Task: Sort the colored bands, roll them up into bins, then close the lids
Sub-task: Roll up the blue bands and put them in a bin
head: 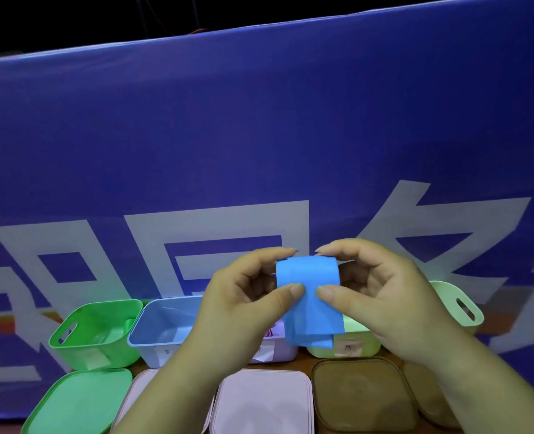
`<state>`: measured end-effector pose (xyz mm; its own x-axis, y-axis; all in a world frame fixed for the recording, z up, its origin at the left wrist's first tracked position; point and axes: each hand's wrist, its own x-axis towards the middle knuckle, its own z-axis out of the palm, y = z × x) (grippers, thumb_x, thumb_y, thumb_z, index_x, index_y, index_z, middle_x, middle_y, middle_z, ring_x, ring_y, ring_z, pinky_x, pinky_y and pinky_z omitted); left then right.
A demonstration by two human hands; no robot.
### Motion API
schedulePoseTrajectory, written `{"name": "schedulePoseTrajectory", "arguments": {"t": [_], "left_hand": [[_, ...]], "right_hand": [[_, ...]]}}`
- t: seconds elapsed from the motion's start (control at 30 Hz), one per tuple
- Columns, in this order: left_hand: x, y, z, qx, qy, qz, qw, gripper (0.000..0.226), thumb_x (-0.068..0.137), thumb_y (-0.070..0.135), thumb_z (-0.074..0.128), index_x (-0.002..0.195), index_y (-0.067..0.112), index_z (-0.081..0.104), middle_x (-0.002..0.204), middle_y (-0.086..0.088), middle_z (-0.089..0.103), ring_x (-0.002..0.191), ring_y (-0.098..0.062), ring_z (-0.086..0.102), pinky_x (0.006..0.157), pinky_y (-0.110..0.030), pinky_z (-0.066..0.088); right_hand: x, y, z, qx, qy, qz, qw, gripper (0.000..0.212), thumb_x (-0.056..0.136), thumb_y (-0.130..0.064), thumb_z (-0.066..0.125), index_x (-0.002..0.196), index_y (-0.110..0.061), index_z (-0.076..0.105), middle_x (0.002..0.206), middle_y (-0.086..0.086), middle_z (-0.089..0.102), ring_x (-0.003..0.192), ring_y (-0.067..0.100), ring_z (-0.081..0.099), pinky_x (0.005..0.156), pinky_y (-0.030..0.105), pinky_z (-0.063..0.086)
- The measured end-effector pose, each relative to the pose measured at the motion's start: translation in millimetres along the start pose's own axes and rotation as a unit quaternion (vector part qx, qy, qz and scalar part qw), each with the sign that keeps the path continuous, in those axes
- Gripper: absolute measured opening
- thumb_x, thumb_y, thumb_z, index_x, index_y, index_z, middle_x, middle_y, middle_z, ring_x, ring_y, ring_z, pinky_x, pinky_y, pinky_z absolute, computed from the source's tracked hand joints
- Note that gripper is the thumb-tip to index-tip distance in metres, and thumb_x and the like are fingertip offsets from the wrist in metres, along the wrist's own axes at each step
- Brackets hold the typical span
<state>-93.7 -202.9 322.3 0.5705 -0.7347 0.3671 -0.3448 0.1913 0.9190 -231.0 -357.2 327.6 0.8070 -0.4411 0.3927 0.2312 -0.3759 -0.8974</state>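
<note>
A blue band [310, 292] is held up in front of me, partly rolled at the top with its loose end hanging down. My left hand [246, 296] pinches its left side between thumb and fingers. My right hand [372, 292] pinches its right side the same way. Below stands a row of open bins: a green bin [99, 333], a blue bin [162, 330], a pale purple bin [278, 349] mostly hidden by my hands, and a light green bin [362, 343].
Lids lie in front of the bins: a green lid [80, 402], a pale lid [140, 399], a pale purple lid [262, 402] and a brown lid [362, 393]. Another light green bin [459, 305] stands at the right. A blue banner [259, 136] rises behind.
</note>
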Motion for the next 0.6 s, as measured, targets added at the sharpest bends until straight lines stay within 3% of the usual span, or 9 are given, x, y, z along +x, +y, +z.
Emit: {"name": "schedulePoseTrajectory", "arguments": {"t": [0.27, 0.37, 0.6], "left_hand": [[-0.8, -0.5, 2.3, 0.003, -0.009, -0.015, 1.0, 0.039, 0.079, 0.031, 0.069, 0.116, 0.023, 0.069, 0.108, 0.006, 0.073, 0.105, -0.015, 0.068, 0.082, -0.032, 0.06], [-1.2, -0.6, 2.2, 0.008, -0.011, -0.018, 1.0, 0.039, 0.079, 0.034, 0.067, 0.116, 0.025, 0.069, 0.108, 0.008, 0.073, 0.105, -0.013, 0.068, 0.082, -0.03, 0.06], [-2.6, 0.3, 0.4, 0.021, -0.023, -0.019, 0.999, 0.036, 0.084, 0.034, 0.075, 0.119, 0.037, 0.066, 0.115, 0.004, 0.069, 0.106, -0.021, 0.067, 0.086, -0.041, 0.06]], "right_hand": [[-1.8, 1.1, 1.0, -0.036, -0.01, -0.018, 0.999, 0.039, 0.079, -0.018, 0.081, 0.106, -0.042, 0.067, 0.11, -0.009, 0.069, 0.104, 0.018, 0.067, 0.083, 0.036, 0.06], [-2.4, 1.0, 1.9, -0.022, -0.006, -0.01, 1.0, 0.034, 0.075, -0.029, 0.078, 0.105, -0.041, 0.068, 0.107, -0.008, 0.069, 0.102, 0.019, 0.067, 0.08, 0.037, 0.061], [-0.5, -0.3, 2.4, 0.009, 0.005, -0.003, 1.0, 0.032, 0.068, -0.035, 0.075, 0.1, -0.038, 0.071, 0.101, -0.005, 0.071, 0.096, 0.018, 0.07, 0.078, 0.035, 0.061]]}}
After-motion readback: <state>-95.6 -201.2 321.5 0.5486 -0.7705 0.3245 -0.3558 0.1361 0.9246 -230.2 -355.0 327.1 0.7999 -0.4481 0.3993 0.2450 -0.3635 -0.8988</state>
